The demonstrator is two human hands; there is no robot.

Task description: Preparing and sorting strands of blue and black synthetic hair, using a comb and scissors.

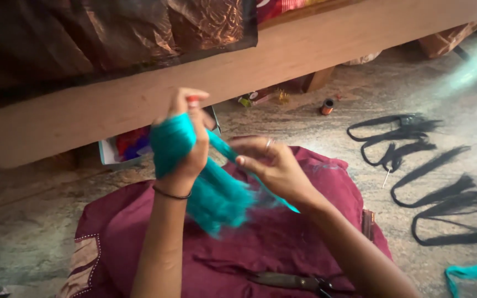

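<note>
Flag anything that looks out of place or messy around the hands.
Scissors lie loose on the maroon cloth near the right arm. Black thread bundles sprawl across the floor, with a spool and scraps under the wooden bench. Nothing looks damaged.

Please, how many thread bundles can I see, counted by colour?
Teal: 2, one wrapped on the left hand as the teal bundle, one teal piece on the floor.
Black: 3, the black tassels at right.
Total: 5
</note>
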